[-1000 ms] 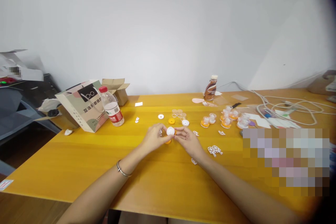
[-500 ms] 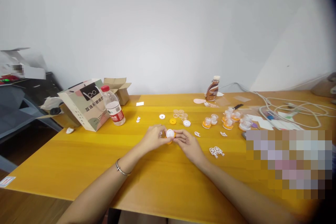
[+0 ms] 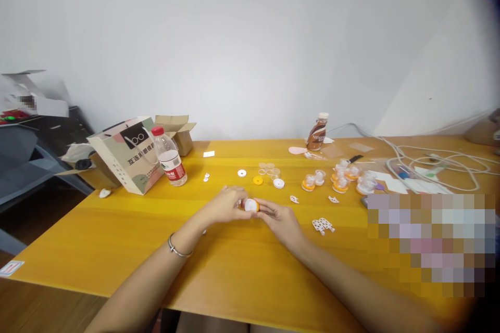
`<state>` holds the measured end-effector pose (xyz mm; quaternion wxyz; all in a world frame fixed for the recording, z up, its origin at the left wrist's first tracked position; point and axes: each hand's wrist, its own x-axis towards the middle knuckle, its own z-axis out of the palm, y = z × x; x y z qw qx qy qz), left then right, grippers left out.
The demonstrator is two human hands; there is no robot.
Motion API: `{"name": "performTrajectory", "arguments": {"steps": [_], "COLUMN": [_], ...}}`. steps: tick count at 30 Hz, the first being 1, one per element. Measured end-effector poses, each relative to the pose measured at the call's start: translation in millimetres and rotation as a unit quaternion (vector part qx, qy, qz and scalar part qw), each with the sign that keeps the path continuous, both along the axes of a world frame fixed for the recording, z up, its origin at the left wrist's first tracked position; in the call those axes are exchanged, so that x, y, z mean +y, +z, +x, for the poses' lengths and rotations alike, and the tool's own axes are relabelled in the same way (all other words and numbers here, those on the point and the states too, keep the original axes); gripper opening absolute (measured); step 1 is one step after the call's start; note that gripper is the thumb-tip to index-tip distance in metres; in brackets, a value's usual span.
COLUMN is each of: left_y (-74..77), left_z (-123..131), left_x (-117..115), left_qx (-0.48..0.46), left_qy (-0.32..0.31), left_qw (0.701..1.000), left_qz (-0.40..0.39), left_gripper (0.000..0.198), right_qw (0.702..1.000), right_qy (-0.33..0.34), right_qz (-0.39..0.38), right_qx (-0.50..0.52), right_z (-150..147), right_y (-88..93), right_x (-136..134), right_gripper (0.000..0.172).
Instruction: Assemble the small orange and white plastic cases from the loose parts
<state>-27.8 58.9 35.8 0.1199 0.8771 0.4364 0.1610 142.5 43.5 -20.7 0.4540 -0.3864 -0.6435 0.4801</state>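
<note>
Between my two hands is a small round white-and-orange plastic piece (image 3: 251,205), its white face turned toward me. My left hand (image 3: 230,205) closes on its left side with thumb and fingers, and my right hand (image 3: 278,217) pinches its orange right edge. Just beyond lie a white ring-shaped disc (image 3: 242,173), a yellow disc (image 3: 258,180), another white disc (image 3: 278,183) and several clear rings (image 3: 267,168). To the right of my hands, flat white cut-out parts (image 3: 323,226) rest on the table.
Clear-domed orange and white pieces (image 3: 340,182) cluster at the right, near white cables (image 3: 406,161). A brown drink bottle (image 3: 317,132) stands at the back. On the left are a water bottle (image 3: 171,161), a paper bag (image 3: 133,158) and a cardboard box (image 3: 182,138).
The round piece has turned and tilted a little between my hands, moving slightly nearer and left. Both hands still hold it. A small white bit now shows beside my left wrist.
</note>
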Motion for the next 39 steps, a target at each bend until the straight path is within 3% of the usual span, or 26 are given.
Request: {"name": "performTrajectory", "arguments": {"steps": [7,13,22,28,33,39], "left_y": [4.0,6.3,6.0,1.7,0.3,2.7], "left_z": [0.7,-0.7,8.8,9.3,6.7,7.9], "left_x": [-4.0,-6.9,-12.8,-10.2,-10.9,-9.7], "left_qx": [0.039,0.071,0.059,0.033,0.045,0.042], "left_qy": [-0.025,-0.048,0.022,0.026,0.014,0.029], "left_qw": [0.999,0.996,0.994,0.998,0.998,0.997], "left_qz": [0.0,0.036,0.092,0.035,0.046,0.051], "left_gripper": [0.039,0.036,0.038,0.04,0.038,0.037], "right_qw": [0.989,0.996,1.0,0.993,0.976,0.988], "right_qy": [-0.022,0.016,-0.011,-0.04,-0.048,-0.02], "right_qz": [0.107,0.073,0.006,0.088,0.156,0.122], "right_qx": [-0.102,-0.038,0.023,-0.063,-0.146,-0.089], "right_z": [7.6,7.5,8.7,8.5,10.5,11.2], "right_y": [3.8,1.9,6.5,3.8,2.7,3.3], "right_x": [-2.1,2.0,8.5,1.2,-1.1,3.8], "right_gripper": [0.031,0.032,0.03,0.032,0.031,0.031]}}
